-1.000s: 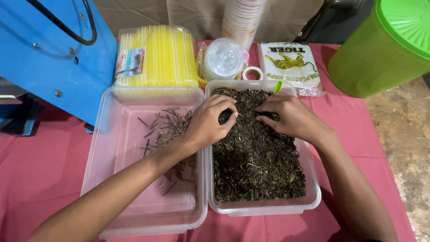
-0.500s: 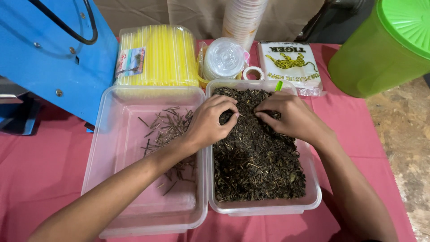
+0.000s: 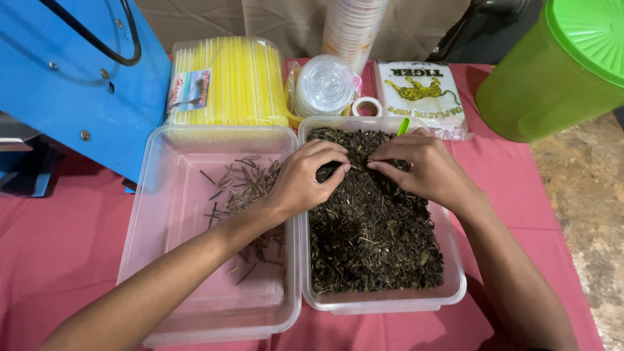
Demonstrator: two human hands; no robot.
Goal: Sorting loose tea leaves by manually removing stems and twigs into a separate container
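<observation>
Two clear plastic tubs sit side by side on a pink cloth. The right tub (image 3: 455,286) is full of dark dried leaves (image 3: 370,234). The left tub (image 3: 162,214) holds a thin scatter of dry stems (image 3: 237,185). My left hand (image 3: 305,179) reaches over the shared rims, fingers curled down into the leaves at the far end. My right hand (image 3: 426,169) rests on the leaves opposite it, fingertips pinched close to the left hand's. Whether a stem is pinched between the fingers I cannot tell.
A blue machine (image 3: 78,78) stands at the far left. Behind the tubs lie a pack of yellow straws (image 3: 224,81), a bag of clear lids (image 3: 324,84), a tape roll (image 3: 367,106), stacked cups (image 3: 354,26) and a white packet (image 3: 419,94). A green bucket (image 3: 559,71) stands far right.
Both hands have stayed at the far end of the leaf tub; the fingertips have drawn slightly closer together and shifted a little among the leaves.
</observation>
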